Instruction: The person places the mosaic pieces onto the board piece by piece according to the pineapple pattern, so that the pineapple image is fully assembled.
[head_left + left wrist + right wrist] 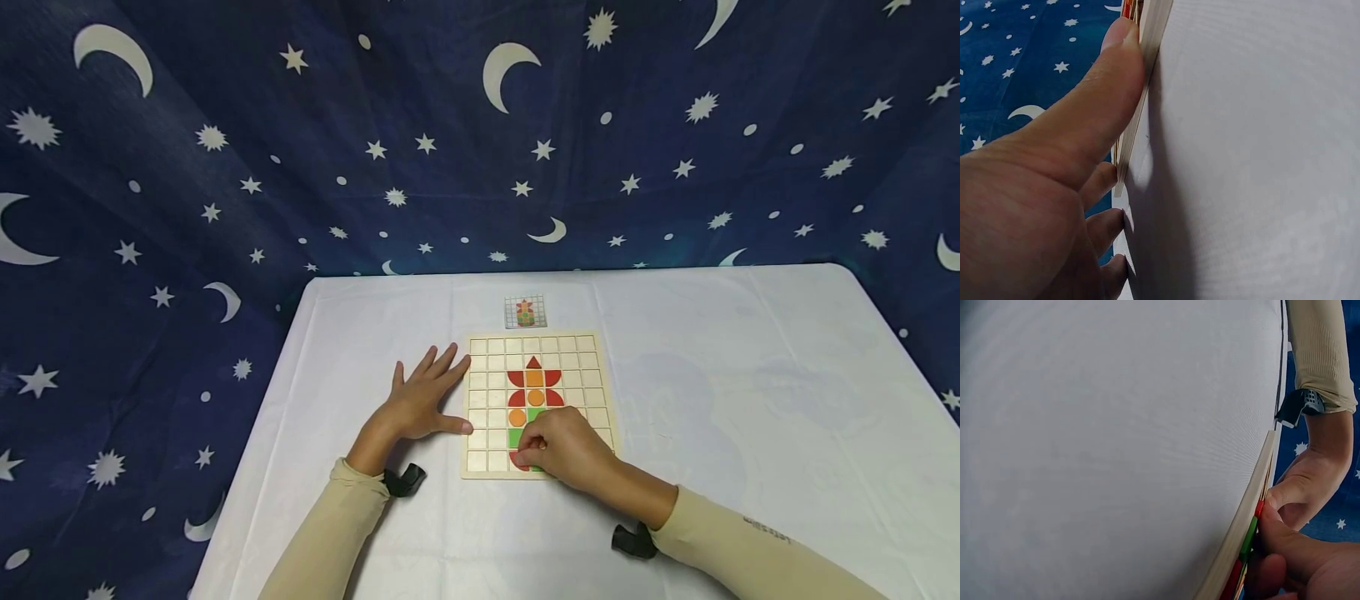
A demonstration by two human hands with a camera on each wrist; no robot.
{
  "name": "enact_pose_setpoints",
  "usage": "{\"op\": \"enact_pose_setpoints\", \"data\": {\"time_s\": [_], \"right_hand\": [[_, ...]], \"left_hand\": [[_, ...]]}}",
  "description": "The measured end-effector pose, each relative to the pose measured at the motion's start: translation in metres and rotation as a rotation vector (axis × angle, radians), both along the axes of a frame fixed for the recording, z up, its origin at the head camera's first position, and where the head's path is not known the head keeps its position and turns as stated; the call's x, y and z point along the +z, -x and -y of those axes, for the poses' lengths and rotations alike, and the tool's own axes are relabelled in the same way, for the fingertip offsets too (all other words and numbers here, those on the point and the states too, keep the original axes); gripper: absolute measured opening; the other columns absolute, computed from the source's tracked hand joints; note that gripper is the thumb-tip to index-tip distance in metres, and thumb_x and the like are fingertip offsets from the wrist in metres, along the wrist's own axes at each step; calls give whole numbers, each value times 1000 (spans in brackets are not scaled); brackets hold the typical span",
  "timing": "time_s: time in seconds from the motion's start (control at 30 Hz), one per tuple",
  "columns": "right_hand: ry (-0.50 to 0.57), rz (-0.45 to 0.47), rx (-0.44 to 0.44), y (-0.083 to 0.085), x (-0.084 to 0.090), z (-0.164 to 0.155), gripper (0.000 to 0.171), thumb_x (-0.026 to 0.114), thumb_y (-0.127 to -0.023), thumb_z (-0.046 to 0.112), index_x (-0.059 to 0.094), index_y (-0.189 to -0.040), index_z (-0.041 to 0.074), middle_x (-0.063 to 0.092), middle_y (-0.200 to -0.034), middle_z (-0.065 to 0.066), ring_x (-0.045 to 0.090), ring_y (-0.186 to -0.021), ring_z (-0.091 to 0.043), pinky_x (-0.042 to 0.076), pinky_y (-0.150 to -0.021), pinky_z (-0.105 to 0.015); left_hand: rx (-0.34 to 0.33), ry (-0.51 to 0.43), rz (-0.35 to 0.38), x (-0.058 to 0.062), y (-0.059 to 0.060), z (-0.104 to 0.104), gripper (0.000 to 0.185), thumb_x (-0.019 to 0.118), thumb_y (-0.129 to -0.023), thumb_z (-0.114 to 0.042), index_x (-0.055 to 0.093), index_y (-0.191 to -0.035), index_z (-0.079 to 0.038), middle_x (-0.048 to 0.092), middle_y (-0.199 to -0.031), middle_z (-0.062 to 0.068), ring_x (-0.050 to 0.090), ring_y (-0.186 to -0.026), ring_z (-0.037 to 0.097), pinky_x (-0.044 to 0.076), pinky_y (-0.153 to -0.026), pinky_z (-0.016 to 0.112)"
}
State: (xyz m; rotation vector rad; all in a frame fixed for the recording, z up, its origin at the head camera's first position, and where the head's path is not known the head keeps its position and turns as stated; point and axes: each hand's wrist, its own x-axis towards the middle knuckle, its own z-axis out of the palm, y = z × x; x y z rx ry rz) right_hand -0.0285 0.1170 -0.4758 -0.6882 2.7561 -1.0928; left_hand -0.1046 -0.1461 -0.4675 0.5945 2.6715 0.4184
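A wooden grid board (592, 367) lies on the table and holds red, orange and green shapes stacked in a column figure (534, 388). My left hand (433, 397) lies flat on the cloth beside the board. Its thumb (1119, 59) presses against the board's left edge (1154, 37). My right hand (534, 454) rests over the board's bottom rows with curled fingers, pinching a red piece (517, 459) in the lowest row. From the right wrist, the thumb (1285, 540) touches the red and green pieces (1251, 532) along the board's edge (1235, 540).
A small pattern card (525, 312) lies just beyond the board. A white cloth covers the table (750, 400), whose rounded far corners meet a dark blue star-and-moon curtain (225, 167). Both arms wear beige sleeves with black wrist mounts (405, 480).
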Motion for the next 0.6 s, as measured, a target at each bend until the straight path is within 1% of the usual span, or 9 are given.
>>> {"op": "enact_pose_setpoints", "data": {"time_s": [0.17, 0.33, 0.43, 0.6], "right_hand": [[-1, -9, -5, -1, -2, -1, 20, 92, -74, 21, 75, -65, 27, 62, -61, 22, 49, -59, 6, 43, -52, -17], [-29, -33, -19, -2, -1, -3, 18, 94, -70, 22, 76, -67, 26, 62, -62, 23, 49, -61, 7, 43, -54, -16], [-39, -25, -23, -2, 0, -4, 18, 94, -69, 24, 77, -67, 25, 60, -60, 22, 49, -60, 6, 43, -54, -17], [-14, -11, -44, -2, 2, -11, 17, 93, -72, 25, 77, -69, 26, 62, -64, 23, 50, -63, 6, 44, -56, -17]], "left_hand": [[1, -6, 3, 0, -1, 0, 113, 80, -75, -66, 21, -164, -29, 7, -174, 0, 0, -161, 32, -2, -117, 77], [1, -6, -3, 0, -1, 0, 113, 80, -75, -66, 22, -164, -29, 7, -174, 0, 0, -161, 32, -2, -117, 77], [3, -5, -11, 0, -2, 0, 113, 80, -75, -65, 23, -164, -28, 8, -174, 1, 1, -161, 33, -1, -117, 78], [-1, -19, -9, 0, -2, 0, 114, 81, -74, -65, 22, -164, -28, 8, -174, 1, 1, -161, 33, -1, -117, 78]]}}
